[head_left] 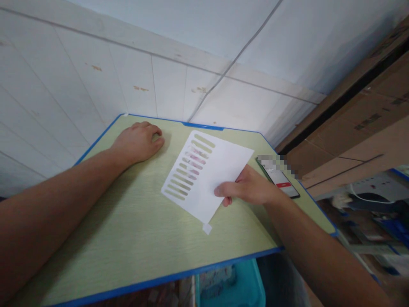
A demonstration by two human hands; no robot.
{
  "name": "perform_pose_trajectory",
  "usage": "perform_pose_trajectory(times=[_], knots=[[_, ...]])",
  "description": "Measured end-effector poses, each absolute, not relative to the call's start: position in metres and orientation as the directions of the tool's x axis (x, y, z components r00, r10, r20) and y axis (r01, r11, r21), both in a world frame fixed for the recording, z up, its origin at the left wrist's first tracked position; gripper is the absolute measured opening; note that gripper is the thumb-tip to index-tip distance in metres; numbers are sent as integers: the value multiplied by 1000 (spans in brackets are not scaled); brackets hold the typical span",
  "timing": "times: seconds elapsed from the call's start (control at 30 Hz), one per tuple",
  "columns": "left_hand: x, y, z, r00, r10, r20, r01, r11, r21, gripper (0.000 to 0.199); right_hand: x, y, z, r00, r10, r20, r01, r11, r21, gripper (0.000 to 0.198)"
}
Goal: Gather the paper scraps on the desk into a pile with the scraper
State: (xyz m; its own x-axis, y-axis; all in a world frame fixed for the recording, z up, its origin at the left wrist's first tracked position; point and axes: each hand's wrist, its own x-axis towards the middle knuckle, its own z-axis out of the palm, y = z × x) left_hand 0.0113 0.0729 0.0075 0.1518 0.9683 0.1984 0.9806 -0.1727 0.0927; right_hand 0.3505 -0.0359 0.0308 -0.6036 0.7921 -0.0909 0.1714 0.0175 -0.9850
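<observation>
A white card (pixel 220 175) with a row of long rounded slots along its left side is in my right hand (pixel 239 187). My thumb lies on its face, and the other fingers are mostly behind it. Pinkish, patterned bits show in the middle slots; whether they are on the card or behind it I cannot tell. A small white tab (pixel 207 229) is at the card's lower corner. My left hand (pixel 140 140) rests on the table's left side, fingers loosely bent, a gap between thumb and forefinger, nothing visible in it.
The pale green table (pixel 134 230) has a blue edge and stands against a white panelled wall. A phone (pixel 281 181) lies at its right side. Below the front edge is a turquoise bin (pixel 252 285) with things inside. Cardboard boxes (pixel 361 115) stand at the right.
</observation>
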Motion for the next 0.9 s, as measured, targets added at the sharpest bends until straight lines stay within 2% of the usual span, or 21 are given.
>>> perform_pose_trajectory(times=[0.2,0.4,0.57,0.7,0.77,0.9], knots=[[11,73,6,164,964,211,976,-189,106,61,353,-34,30,-626,774,-93,168,18,-986,19],[10,76,4,160,962,222,976,-189,113,60,354,-34,31,-746,643,-174,204,-27,-979,25],[10,76,4,173,960,223,974,-200,106,61,356,-35,30,-727,666,-169,203,-27,-979,26],[12,74,7,153,964,219,976,-182,122,59,354,-36,32,-749,623,-227,252,-50,-967,26],[14,73,8,145,964,221,976,-176,125,59,353,-36,33,-756,618,-216,239,-47,-970,25],[16,71,10,137,968,211,980,-164,117,59,353,-34,32,-732,673,-106,126,-18,-992,23]])
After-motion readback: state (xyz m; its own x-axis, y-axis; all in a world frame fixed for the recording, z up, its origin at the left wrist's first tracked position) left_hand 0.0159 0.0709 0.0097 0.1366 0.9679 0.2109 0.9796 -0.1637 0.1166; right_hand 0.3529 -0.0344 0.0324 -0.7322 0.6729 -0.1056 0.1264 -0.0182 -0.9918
